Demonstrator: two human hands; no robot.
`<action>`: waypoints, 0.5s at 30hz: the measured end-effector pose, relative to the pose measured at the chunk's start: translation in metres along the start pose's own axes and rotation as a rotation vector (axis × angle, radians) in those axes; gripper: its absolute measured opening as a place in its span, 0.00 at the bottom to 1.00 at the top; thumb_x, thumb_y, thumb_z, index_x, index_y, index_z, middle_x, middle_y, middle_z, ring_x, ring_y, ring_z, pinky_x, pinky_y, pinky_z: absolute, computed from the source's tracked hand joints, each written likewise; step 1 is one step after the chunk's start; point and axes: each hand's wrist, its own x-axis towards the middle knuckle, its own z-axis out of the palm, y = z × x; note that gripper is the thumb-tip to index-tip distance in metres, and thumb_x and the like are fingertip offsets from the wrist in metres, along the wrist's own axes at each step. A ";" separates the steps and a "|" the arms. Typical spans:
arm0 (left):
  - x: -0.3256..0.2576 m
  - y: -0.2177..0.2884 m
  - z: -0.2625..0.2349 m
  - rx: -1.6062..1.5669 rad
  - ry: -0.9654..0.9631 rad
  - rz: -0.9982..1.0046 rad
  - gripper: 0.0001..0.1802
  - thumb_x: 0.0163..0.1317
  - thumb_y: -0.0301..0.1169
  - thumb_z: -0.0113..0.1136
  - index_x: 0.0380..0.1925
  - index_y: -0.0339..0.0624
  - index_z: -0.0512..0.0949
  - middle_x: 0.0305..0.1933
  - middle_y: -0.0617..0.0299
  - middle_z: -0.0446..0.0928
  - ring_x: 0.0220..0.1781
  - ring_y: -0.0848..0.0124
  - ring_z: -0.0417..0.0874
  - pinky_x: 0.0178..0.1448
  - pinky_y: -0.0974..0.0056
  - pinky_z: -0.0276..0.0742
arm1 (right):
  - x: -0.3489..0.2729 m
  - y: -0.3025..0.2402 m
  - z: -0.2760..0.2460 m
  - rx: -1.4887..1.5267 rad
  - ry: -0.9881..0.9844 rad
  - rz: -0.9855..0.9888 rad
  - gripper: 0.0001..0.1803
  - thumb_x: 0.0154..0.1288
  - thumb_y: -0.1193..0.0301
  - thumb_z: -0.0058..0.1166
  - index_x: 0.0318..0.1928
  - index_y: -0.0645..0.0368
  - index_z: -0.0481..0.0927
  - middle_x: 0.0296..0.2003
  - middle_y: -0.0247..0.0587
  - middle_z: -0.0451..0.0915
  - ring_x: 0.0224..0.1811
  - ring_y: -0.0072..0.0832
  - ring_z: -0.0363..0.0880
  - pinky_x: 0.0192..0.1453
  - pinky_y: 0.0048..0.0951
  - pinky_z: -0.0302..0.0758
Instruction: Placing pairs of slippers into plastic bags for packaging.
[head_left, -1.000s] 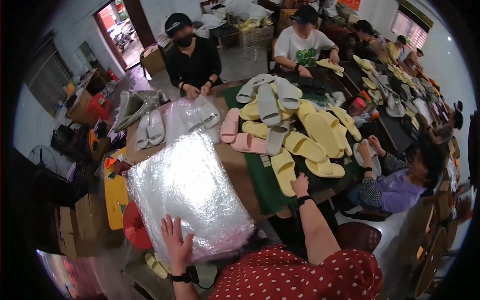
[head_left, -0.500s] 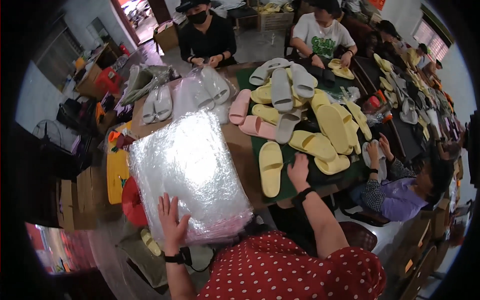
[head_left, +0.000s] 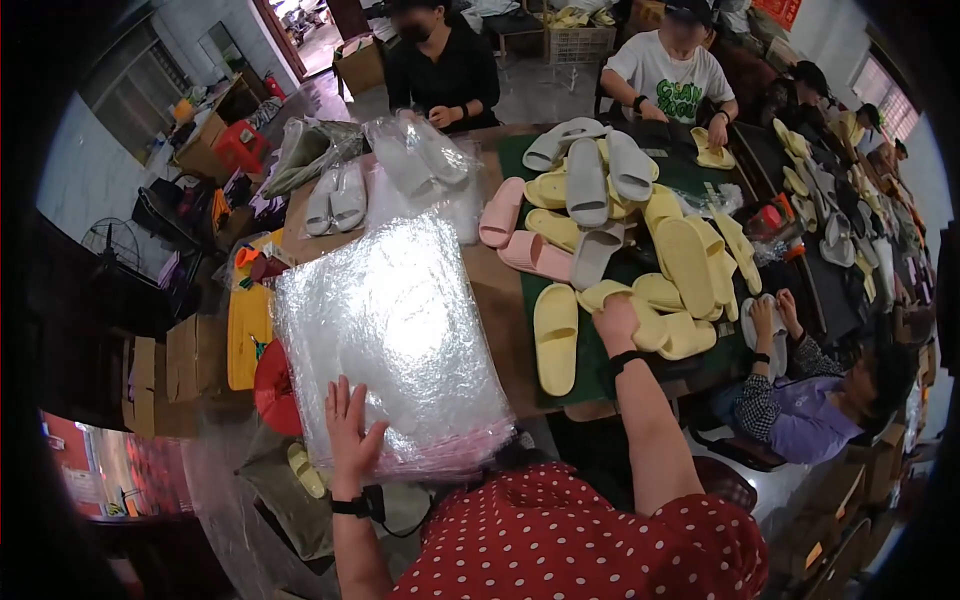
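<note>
My left hand (head_left: 353,440) lies flat with its fingers spread on a stack of clear, shiny plastic bags (head_left: 400,300) with pink lower edges. My right hand (head_left: 615,320) is closed over a yellow slipper (head_left: 648,328) at the near side of a slipper pile; its fingertips are partly hidden. Just left of that hand, another yellow slipper (head_left: 556,345) lies on the green mat (head_left: 595,375). Pink slippers (head_left: 500,212) and grey slippers (head_left: 587,185) are heaped with several yellow ones farther back.
Bagged grey slippers (head_left: 335,200) lie beyond the bag stack. A red ring-shaped thing (head_left: 275,388) and a yellow container (head_left: 247,340) are at its left. Co-workers sit across the table and at the right, where one person's hands (head_left: 775,318) hold a light slipper.
My right hand has moved from the mat up onto the yellow slipper and closed on it. My left hand stays on the bags. The view has shifted slightly.
</note>
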 end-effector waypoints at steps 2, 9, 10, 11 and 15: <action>-0.004 -0.001 -0.001 0.002 0.011 -0.004 0.38 0.54 0.39 0.64 0.66 0.42 0.69 0.79 0.48 0.53 0.80 0.46 0.47 0.79 0.46 0.42 | -0.027 -0.027 -0.017 0.134 -0.127 0.052 0.18 0.57 0.59 0.61 0.38 0.62 0.83 0.45 0.52 0.81 0.45 0.46 0.83 0.43 0.44 0.80; 0.002 0.001 0.000 -0.027 0.004 -0.011 0.38 0.55 0.43 0.65 0.66 0.44 0.69 0.79 0.49 0.53 0.81 0.47 0.47 0.80 0.45 0.41 | -0.061 -0.031 0.073 0.481 -0.019 -0.179 0.36 0.56 0.49 0.62 0.57 0.63 0.73 0.54 0.57 0.72 0.59 0.55 0.67 0.65 0.51 0.64; 0.001 0.002 -0.001 -0.040 -0.006 -0.022 0.38 0.56 0.45 0.65 0.67 0.44 0.69 0.79 0.49 0.52 0.81 0.47 0.47 0.79 0.44 0.40 | -0.064 -0.032 0.071 0.459 0.012 -0.189 0.40 0.56 0.46 0.62 0.59 0.64 0.72 0.54 0.58 0.71 0.60 0.55 0.66 0.65 0.50 0.64; -0.002 0.000 -0.001 -0.039 -0.007 -0.021 0.38 0.56 0.45 0.65 0.67 0.44 0.69 0.79 0.49 0.52 0.81 0.47 0.47 0.79 0.44 0.40 | -0.063 -0.033 0.068 0.482 0.019 -0.204 0.45 0.53 0.42 0.64 0.60 0.65 0.70 0.55 0.58 0.70 0.59 0.56 0.66 0.64 0.50 0.65; -0.002 -0.006 0.004 -0.024 0.005 -0.009 0.38 0.56 0.45 0.65 0.67 0.45 0.69 0.79 0.49 0.52 0.81 0.48 0.47 0.79 0.44 0.40 | -0.071 -0.036 0.058 0.369 -0.008 -0.234 0.39 0.53 0.51 0.67 0.58 0.63 0.70 0.54 0.56 0.70 0.58 0.55 0.67 0.63 0.50 0.66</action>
